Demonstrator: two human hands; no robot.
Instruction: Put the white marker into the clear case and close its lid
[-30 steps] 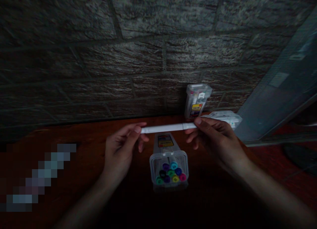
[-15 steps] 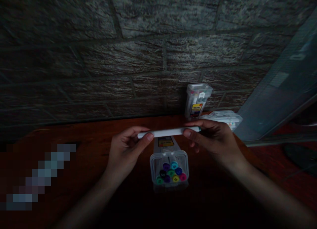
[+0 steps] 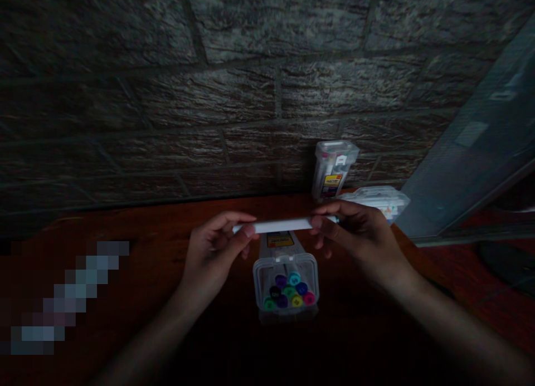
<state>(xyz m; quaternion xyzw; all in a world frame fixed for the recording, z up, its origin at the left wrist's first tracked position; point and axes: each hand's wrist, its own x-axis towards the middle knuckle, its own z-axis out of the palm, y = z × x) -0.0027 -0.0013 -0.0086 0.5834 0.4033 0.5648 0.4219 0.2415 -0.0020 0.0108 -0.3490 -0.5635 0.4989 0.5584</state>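
A white marker (image 3: 282,226) is held level between my two hands, above the table. My left hand (image 3: 217,244) pinches its left end between thumb and fingers. On the other end, which shows a bit of dark green, my right hand (image 3: 357,227) is closed with thumb and fingertips. Below the marker lies an open clear plastic case (image 3: 256,280) with a yellow label, its mouth facing me. Several markers (image 3: 289,292) rest inside, their round coloured ends showing purple, light blue, black, green, blue, yellow and pink.
Against the stone-block wall (image 3: 234,91) stands a closed clear marker case (image 3: 333,171). Another clear case (image 3: 387,199) lies beside it, partly behind my right hand. A blurred, pixelated strip (image 3: 67,294) crosses the left of the wooden table (image 3: 137,221). A grey panel (image 3: 463,135) rises at right.
My left fingers have shifted slightly on the marker's left end, and more fingertips show beneath it. The right hand still grips the other end; the cases have not moved.
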